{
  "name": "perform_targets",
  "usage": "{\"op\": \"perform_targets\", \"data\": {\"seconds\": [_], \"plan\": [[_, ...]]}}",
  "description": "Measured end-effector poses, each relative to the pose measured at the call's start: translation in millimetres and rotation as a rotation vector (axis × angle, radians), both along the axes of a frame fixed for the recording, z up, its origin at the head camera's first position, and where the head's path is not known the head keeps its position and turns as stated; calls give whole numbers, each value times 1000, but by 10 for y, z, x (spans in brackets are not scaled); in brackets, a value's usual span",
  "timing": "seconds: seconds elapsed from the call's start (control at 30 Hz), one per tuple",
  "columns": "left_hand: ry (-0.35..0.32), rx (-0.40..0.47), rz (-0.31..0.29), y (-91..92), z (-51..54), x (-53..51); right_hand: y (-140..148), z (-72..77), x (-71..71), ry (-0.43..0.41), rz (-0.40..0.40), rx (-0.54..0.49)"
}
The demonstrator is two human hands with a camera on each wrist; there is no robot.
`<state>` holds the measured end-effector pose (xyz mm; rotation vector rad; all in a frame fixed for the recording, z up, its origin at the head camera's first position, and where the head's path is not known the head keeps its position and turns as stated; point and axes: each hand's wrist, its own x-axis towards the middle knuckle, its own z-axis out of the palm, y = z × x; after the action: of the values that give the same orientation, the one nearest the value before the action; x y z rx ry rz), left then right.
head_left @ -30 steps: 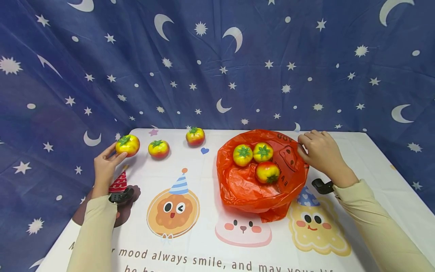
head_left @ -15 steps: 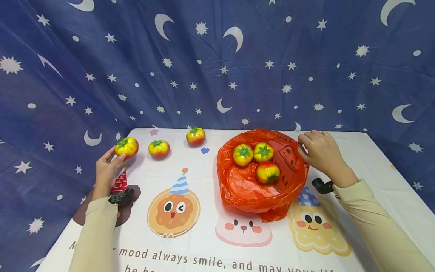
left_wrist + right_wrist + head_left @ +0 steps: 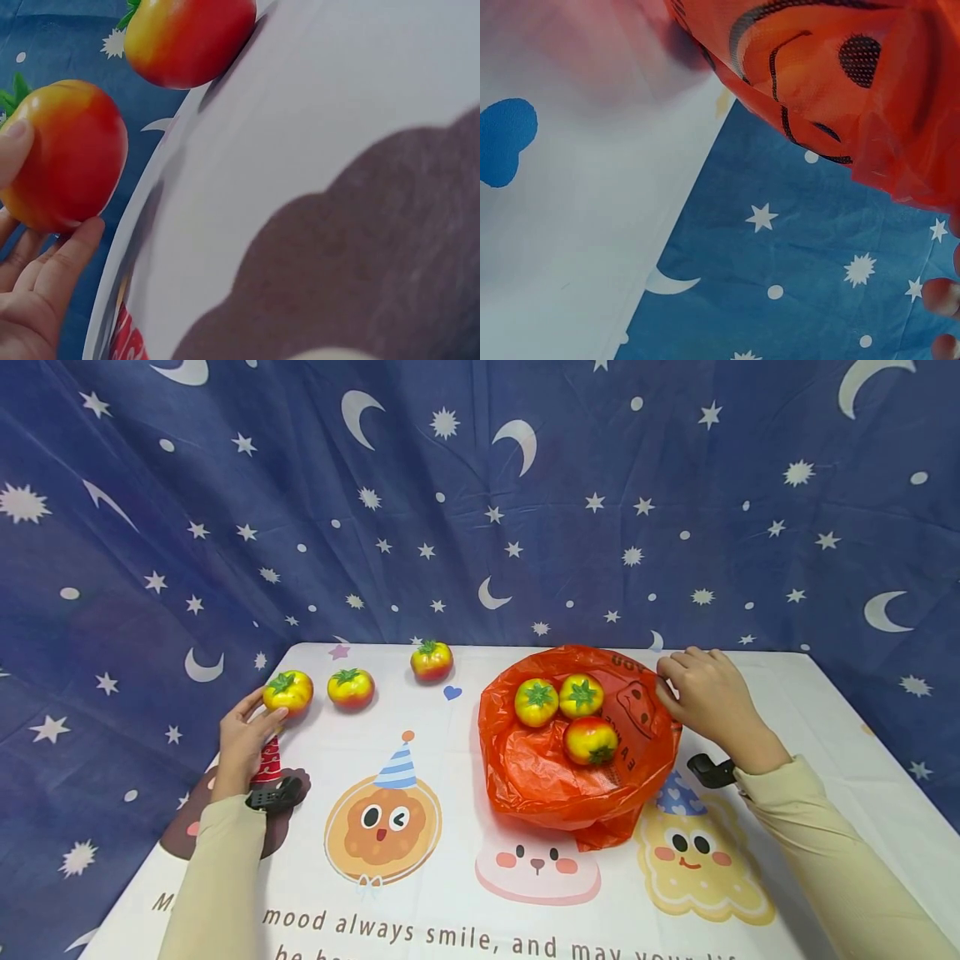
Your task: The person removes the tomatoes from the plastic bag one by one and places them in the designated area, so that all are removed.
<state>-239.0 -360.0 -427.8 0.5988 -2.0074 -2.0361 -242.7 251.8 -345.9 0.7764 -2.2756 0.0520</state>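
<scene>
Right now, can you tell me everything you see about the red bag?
The bag is bright orange-red, thin, shiny and crinkly, like plastic. Black letters and a cartoon face are printed on its right side. It sits on the white cloth with its mouth wide open, its rim wrinkled and a loose flap sticking out toward the person. Three yellow-and-red fruits lie inside. The right hand holds its edge at the far right.

Leftmost red-yellow tomato [image 3: 291, 693], open red bag [image 3: 528, 768]
</scene>
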Motion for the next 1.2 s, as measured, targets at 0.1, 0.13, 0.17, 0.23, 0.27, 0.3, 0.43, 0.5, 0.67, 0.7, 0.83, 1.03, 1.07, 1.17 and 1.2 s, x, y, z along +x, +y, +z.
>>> {"op": "perform_targets", "data": {"seconds": [0.1, 0.13, 0.17, 0.23, 0.27, 0.3, 0.43, 0.5, 0.67, 0.7, 0.83, 1.03, 1.07, 1.17, 1.2], "plan": [[-31, -15, 5, -5, -15, -9, 1, 0, 1, 2, 3, 0], [-37, -15, 6, -8, -23, -12, 0, 0, 2, 1, 2, -1], [-46, -22, 7, -10, -31, -16, -1, -1, 1, -1, 1, -1], [-63, -39, 11, -12, -52, -21, -3, -1, -1, -4, -2, -3], [-67, -43, 10, -16, -64, -24, -4, -1, -1, -5, -3, -3], [-71, -47, 9, -21, -77, -27, -5, -1, -2, -6, -4, -4], [-74, -59, 6, -31, -109, -31, -10, 6, -6, -6, -5, -3], [-67, -50, 5, -35, -118, -31, -11, 8, -6, -7, -6, -3], [-70, -46, 1, -39, -126, -18, -9, 6, -4, -9, -5, -3], [-74, -44, 2, -38, -126, -15, -9, 5, -4, -10, -5, -3], [-98, -63, -2, -33, -137, -12, -5, 8, 3, -13, -6, -4], [-118, -95, -4, -32, -151, -31, 0, 7, 14, -8, -2, 2], [-122, -100, -4, -32, -150, -34, -1, 9, 15, -8, -1, 2], [-147, -138, -5, -35, -138, -42, -1, 12, 20, -7, -2, 7], [-155, -153, -9, -33, -131, -41, -2, 15, 20, -8, -2, 8]]}}
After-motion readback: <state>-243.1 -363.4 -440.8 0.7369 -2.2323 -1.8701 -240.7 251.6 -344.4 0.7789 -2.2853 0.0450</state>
